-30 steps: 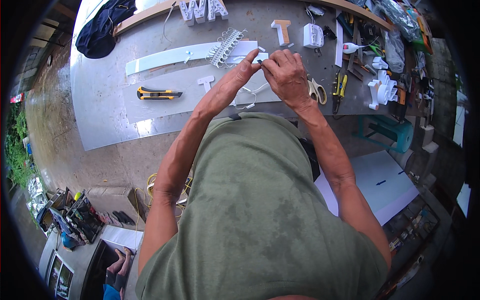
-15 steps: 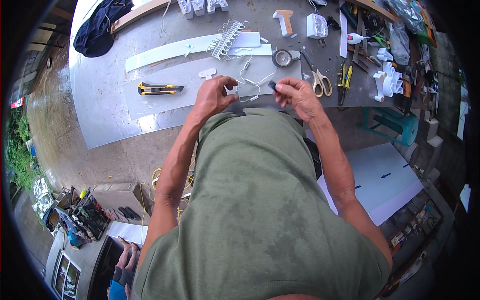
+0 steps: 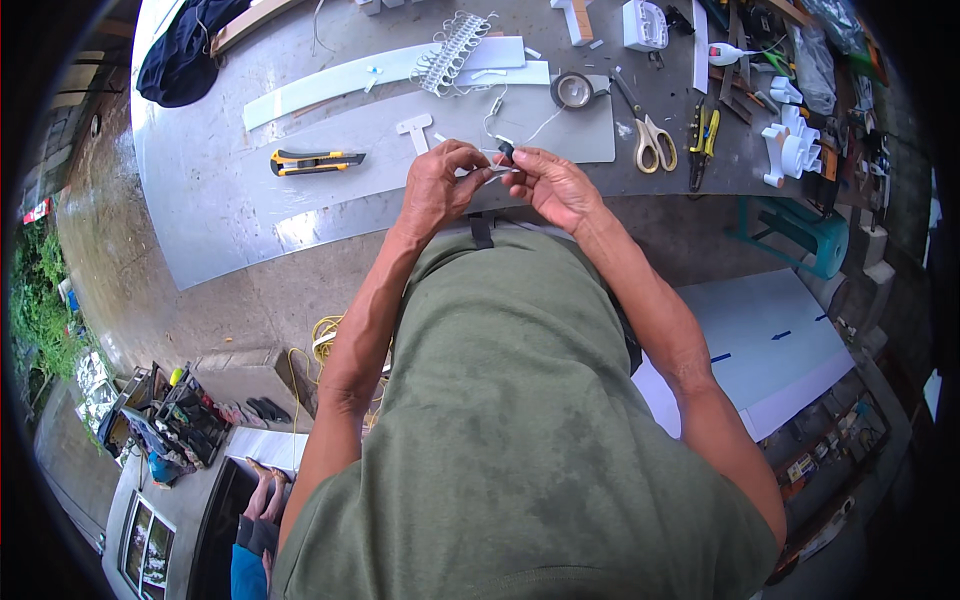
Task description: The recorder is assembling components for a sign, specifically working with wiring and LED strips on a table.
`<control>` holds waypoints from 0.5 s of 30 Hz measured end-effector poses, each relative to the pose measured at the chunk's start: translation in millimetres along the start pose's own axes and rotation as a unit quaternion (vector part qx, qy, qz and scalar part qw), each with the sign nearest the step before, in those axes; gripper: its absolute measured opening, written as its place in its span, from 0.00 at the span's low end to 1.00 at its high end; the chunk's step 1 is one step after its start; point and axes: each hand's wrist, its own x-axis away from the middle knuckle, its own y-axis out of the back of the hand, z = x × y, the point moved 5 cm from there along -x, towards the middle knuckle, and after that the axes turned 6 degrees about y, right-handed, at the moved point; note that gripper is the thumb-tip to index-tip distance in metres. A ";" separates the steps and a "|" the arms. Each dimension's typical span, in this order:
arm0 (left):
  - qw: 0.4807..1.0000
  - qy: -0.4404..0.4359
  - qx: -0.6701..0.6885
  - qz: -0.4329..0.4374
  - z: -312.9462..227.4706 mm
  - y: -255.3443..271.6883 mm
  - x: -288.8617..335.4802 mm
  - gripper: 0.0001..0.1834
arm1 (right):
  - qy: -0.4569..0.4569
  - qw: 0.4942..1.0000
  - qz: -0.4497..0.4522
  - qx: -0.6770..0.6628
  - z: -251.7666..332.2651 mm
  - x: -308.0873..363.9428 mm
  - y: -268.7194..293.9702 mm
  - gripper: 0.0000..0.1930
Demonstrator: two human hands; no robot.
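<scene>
My left hand [image 3: 445,182] pinches a thin white wire [image 3: 492,172] at the table's near edge. Right beside it, my right hand [image 3: 555,190] grips a small black piece [image 3: 506,151] between thumb and fingers; the fingers partly hide it. Both fingertips nearly meet around the wire. Beyond them, the wire runs to small white modules [image 3: 496,104] and a coiled bundle of such modules [image 3: 455,52]. A roll of black tape [image 3: 573,91] lies past my right hand. Left of my left hand are a white T-shaped piece [image 3: 415,130] and a yellow-black utility knife [image 3: 315,162].
Scissors [image 3: 655,145] and yellow-handled pliers [image 3: 704,145] lie to the right on the table [image 3: 215,200]. White strips [image 3: 330,95] lie behind. More tools and white cut-out letters [image 3: 795,145] crowd the right end. A teal stool [image 3: 815,240] stands below the table's right side.
My right hand has moved left with the black piece, up to my left hand. My left hand has shifted slightly right and away from me. The view has shifted a little.
</scene>
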 end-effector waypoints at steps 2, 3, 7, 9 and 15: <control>1.000 -0.001 0.017 -0.004 -4.8 3.1 5.0 0.08 | 0.017 1.000 -0.005 0.020 1.9 0.9 0.1 0.08; 0.999 -0.005 0.034 -0.008 -10.3 5.8 5.4 0.08 | 0.017 1.000 -0.004 0.021 2.8 1.5 -0.4 0.08; 0.972 0.130 0.175 0.088 -9.2 10.1 6.6 0.10 | 0.058 0.998 0.026 0.004 9.5 6.7 -12.9 0.07; 0.926 0.152 0.326 0.118 -9.2 10.4 6.0 0.13 | 0.091 0.995 0.030 -0.007 16.4 10.0 -21.5 0.07; 0.938 0.112 0.327 0.031 -38.3 25.1 5.2 0.14 | 0.144 0.987 0.066 -0.016 37.8 17.6 -48.7 0.08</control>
